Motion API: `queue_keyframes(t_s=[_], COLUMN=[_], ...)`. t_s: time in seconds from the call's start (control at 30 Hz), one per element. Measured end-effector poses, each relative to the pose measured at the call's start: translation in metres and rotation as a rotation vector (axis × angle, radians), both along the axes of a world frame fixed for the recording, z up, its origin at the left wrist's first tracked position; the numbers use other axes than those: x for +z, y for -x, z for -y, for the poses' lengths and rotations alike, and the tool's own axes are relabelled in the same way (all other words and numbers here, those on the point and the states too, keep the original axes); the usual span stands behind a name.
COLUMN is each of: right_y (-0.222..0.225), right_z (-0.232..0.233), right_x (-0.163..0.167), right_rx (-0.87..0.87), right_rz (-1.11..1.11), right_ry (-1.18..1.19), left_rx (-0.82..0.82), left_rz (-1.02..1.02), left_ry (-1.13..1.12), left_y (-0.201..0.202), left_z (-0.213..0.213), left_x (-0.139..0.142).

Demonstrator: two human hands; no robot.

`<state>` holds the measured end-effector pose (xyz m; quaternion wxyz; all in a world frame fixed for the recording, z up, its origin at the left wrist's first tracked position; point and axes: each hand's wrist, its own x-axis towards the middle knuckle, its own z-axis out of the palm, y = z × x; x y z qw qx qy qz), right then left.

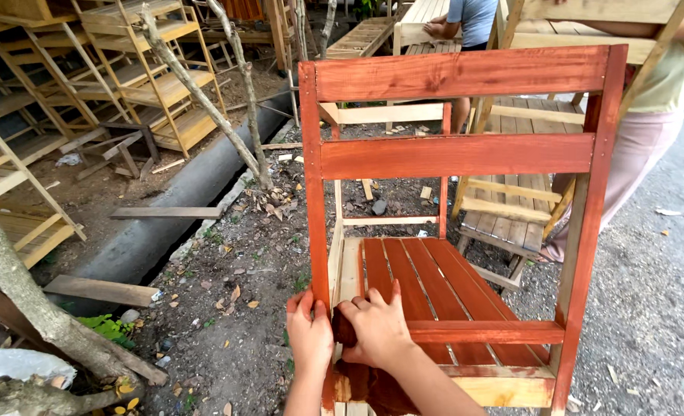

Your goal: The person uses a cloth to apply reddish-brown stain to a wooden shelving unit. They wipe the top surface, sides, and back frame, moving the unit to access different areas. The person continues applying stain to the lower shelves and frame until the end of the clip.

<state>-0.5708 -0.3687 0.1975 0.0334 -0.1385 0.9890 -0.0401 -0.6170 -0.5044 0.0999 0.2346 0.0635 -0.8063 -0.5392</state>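
Observation:
A wooden folding chair (457, 154) stands in front of me, its back rails, uprights and most seat slats stained red-brown. Some slats at the left and the front rail are still bare pale wood. My left hand (308, 335) grips the chair's left upright. My right hand (377, 327) presses a dark stain-soaked rag (345, 331) against the seat beside that upright. More of the rag hangs below my right wrist.
An unstained folding chair (511, 208) stands behind the red one. A person in pink trousers (635, 154) stands at the right, another person (465, 19) works at the back. Stacked bare wooden frames (149, 85) fill the left, past a grey pipe (180, 200) and thin tree trunks (226, 115).

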Motion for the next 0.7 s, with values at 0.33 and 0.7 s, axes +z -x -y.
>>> queue_keyframes(t_s=[0.33,0.7], right_y=[-0.148,-0.204], right_z=[0.036,-0.002], right_x=[0.114,0.115], right_rx=[-0.091,-0.353], right_rz=[-0.057,-0.255], right_ry=[0.001,0.064], left_rx=[0.034,0.147], left_rz=[0.436,0.558], left_ry=[0.292,0.265], left_y=[-0.171,-0.186], left_z=[0.104,0.150], left_x=[0.202,0.241])
